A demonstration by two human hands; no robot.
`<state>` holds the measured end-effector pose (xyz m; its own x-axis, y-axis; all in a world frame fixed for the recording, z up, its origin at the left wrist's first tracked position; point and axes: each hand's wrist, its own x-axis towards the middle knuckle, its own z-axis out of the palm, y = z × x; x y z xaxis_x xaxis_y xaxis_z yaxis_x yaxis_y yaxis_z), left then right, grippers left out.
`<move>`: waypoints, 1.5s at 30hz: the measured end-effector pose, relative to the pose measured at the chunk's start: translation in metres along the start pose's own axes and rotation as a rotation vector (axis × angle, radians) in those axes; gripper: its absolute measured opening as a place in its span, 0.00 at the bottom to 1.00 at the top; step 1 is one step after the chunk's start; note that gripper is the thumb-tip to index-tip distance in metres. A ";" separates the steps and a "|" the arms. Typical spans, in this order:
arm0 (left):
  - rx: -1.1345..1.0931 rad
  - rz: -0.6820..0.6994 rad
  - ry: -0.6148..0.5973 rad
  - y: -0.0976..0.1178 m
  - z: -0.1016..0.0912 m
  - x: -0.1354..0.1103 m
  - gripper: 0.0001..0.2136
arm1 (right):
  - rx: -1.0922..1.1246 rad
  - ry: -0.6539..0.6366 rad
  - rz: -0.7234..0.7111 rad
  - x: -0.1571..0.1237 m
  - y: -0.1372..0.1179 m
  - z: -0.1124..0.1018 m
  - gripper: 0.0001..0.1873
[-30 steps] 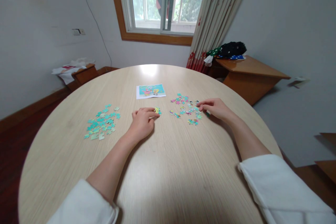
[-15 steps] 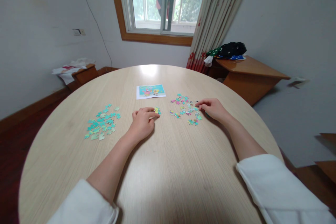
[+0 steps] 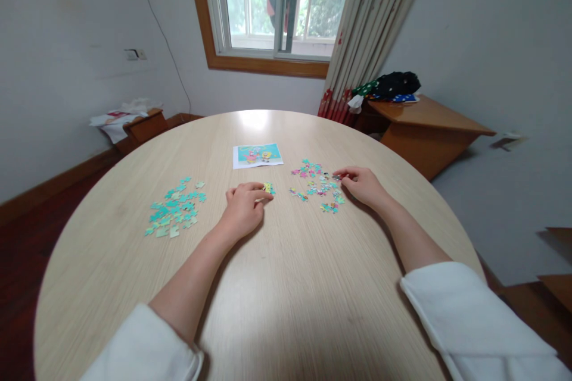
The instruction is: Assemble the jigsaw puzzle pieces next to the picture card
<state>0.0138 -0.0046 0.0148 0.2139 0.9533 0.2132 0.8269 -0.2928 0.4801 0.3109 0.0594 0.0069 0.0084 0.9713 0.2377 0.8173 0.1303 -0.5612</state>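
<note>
My left hand (image 3: pixel 243 207) rests on the round wooden table (image 3: pixel 286 286), fingers curled, its fingertips pinching a small yellow and teal puzzle piece cluster (image 3: pixel 268 189). My right hand (image 3: pixel 364 186) lies at the right edge of a scatter of multicoloured puzzle pieces (image 3: pixel 317 184), fingers pressed together on a piece there that is too small to name. A reference picture (image 3: pixel 257 155) lies flat beyond both hands. A pile of teal puzzle pieces (image 3: pixel 174 208) sits to the left of my left hand.
A wooden side table (image 3: pixel 424 122) with dark clothes stands at the back right by a curtain (image 3: pixel 370 30). A low wooden stand with papers (image 3: pixel 129 122) is at the back left. A window (image 3: pixel 272 3) faces me.
My right hand has slid slightly up and left along the edge of the multicoloured pieces. My left hand has stayed put.
</note>
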 end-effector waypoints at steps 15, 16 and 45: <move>-0.048 0.000 0.055 0.002 -0.002 0.000 0.19 | -0.163 -0.011 -0.217 0.000 -0.005 0.005 0.13; -0.061 -0.009 0.063 0.002 -0.003 0.001 0.19 | -0.161 -0.014 -0.218 0.000 -0.006 0.005 0.12; -0.022 0.010 0.061 -0.001 0.000 0.001 0.17 | -0.153 0.018 -0.115 0.003 -0.012 0.011 0.15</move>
<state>0.0135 -0.0031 0.0146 0.1894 0.9442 0.2693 0.8131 -0.3046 0.4961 0.2945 0.0628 0.0052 -0.0815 0.9479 0.3080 0.8915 0.2075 -0.4026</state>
